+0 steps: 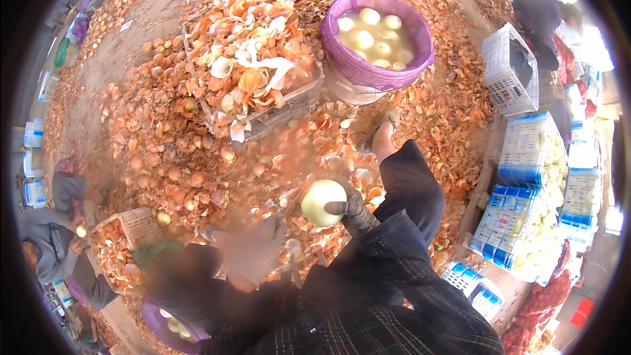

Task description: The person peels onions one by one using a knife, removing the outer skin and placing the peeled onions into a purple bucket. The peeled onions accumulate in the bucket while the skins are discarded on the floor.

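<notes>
My right hand (356,208), in a dark glove, holds a pale peeled onion (318,203) in front of my lap, with the thumb across its side. A blurred, light-coloured shape that looks like my gloved left hand (254,250) is lower and to the left, over my left leg; its fingers and anything in them are too smeared to make out. Beyond the onion, a crate (283,114) is heaped with onion skins (256,54). To its right stands a bucket (352,92) lined with purple mesh (345,66), holding peeled onions (365,39) in cloudy liquid.
Unpeeled onions (175,173) and loose skins cover the ground. Crates of peeled onions (508,224) and a white crate (510,71) stand at right. At left a person (47,236) holds an onion beside a skin-filled crate (140,227). Another purple-lined container (153,323) is at lower left.
</notes>
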Action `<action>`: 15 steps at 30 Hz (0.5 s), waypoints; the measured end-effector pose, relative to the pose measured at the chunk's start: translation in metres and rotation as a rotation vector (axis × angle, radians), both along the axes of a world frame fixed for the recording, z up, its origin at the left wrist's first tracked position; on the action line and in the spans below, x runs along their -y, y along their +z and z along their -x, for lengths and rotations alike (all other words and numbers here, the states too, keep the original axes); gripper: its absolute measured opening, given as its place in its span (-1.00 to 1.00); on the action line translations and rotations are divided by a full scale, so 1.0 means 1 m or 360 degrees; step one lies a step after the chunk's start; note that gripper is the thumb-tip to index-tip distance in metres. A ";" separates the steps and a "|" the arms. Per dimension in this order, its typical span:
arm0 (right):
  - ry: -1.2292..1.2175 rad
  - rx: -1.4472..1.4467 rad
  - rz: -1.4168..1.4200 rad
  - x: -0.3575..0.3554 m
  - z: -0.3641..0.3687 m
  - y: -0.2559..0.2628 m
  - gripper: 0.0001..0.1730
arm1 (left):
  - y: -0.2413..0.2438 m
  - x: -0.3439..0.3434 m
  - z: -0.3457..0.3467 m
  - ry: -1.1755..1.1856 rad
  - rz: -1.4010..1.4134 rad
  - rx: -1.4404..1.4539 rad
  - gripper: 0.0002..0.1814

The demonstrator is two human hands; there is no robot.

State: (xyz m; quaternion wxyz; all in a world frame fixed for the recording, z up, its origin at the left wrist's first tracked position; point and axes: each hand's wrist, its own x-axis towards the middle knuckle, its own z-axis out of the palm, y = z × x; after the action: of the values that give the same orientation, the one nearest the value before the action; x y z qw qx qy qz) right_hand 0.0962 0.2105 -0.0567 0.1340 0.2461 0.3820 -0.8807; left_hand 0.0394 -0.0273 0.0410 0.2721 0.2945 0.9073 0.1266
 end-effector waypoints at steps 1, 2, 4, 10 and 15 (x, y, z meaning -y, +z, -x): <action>0.0027 0.0005 -0.0028 -0.002 -0.002 -0.002 -0.05 | -0.006 -0.010 0.002 0.0112 -0.0141 0.0037 -0.60; 0.0058 0.0004 -0.0037 -0.003 -0.002 -0.002 -0.04 | -0.007 -0.020 0.004 0.0228 -0.0267 0.0063 -0.61; 0.0104 -0.0043 -0.0097 0.004 -0.001 0.002 -0.03 | -0.013 -0.034 0.011 0.0548 -0.0197 0.0272 -0.62; 0.0263 -0.0105 -0.0272 0.005 -0.001 0.007 -0.06 | -0.037 -0.039 0.018 0.0422 -0.0041 0.0233 -0.66; 0.0299 -0.0148 0.0088 0.001 -0.005 0.014 -0.19 | -0.044 -0.037 0.017 0.0614 -0.0323 0.0214 -0.67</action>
State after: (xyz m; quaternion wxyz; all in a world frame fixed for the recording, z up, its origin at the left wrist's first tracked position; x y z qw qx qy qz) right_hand 0.1011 0.2095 -0.0429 0.2048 0.1643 0.3848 -0.8849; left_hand 0.0224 0.0096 -0.0031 0.2717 0.1322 0.9093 0.2862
